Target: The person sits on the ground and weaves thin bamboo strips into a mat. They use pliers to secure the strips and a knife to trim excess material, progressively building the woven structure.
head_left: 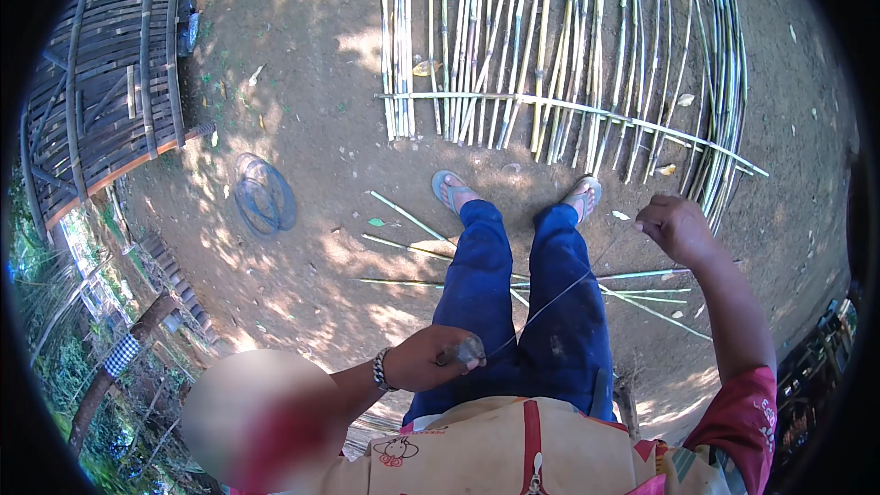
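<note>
My left hand [422, 357], with a bracelet at the wrist, is closed in front of my lap around a small greyish, rounded piece [470, 349]; its kind is hard to make out. From there a thin grey wire or cord [570, 290] runs slantwise up across my thighs. Its other end reaches my right hand [676, 227], raised at the right with thumb and fingers pinched on it. Beyond my feet lies a row of thin bamboo canes [541, 55], with cross canes [587, 110] over their near ends.
A loose dark coil [266, 194] lies on the earth at the left. Several loose canes [403, 281] cross the ground behind my feet, under my legs. A slatted bamboo platform [115, 64] stands at the far left. More canes are bundled [729, 110] at the right.
</note>
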### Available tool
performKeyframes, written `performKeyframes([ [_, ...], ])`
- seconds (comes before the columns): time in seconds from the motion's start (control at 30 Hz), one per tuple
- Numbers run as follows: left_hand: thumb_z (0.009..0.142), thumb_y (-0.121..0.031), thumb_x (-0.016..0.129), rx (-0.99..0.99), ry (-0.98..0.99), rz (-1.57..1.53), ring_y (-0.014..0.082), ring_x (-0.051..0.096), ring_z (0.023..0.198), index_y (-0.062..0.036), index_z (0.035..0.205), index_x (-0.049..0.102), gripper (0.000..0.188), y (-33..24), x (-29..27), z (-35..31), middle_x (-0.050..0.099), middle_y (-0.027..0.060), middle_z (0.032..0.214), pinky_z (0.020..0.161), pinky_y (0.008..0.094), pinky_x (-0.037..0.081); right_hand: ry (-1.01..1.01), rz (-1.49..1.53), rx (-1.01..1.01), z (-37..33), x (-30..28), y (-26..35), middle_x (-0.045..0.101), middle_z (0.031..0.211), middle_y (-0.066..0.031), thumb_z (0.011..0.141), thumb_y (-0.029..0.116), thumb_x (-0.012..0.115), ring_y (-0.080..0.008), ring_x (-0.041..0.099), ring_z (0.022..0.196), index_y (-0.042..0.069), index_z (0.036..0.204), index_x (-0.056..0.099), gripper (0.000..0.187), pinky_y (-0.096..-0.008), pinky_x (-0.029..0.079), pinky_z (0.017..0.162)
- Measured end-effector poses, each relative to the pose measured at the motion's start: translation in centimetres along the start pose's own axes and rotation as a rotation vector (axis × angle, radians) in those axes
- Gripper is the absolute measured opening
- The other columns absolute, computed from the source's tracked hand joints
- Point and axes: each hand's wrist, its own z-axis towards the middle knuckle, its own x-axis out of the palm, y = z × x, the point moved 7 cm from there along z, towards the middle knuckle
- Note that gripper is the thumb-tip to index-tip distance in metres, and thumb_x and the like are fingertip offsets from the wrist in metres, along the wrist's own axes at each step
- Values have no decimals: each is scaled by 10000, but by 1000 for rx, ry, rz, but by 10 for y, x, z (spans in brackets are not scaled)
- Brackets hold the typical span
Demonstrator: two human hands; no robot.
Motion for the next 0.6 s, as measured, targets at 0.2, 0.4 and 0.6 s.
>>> performKeyframes([
  [0.2,778,6,699,174,-490,572,259,681,812,-70,925,647,174,-16,-93,-24,691,88,868,724,347,522,799,202,-42,-88,102,62,738,923,-77,987,366,594,-324,705,901,218,1031,743,214,-470,541,808],
  [0.4,658,-34,729,37,-287,1077,283,659,836,-123,912,634,285,43,-99,-15,650,46,824,755,438,502,546,1076,80,-82,20,97,706,861,-107,970,142,671,-178,679,803,50,1009,700,104,-320,496,722],
  [0.6,801,-79,753,227,137,582,262,682,828,-109,971,678,188,9,11,8,690,83,881,763,382,543,110,654,305,-89,37,-29,689,862,-105,949,140,680,-253,681,799,50,952,684,90,-374,521,722],
])
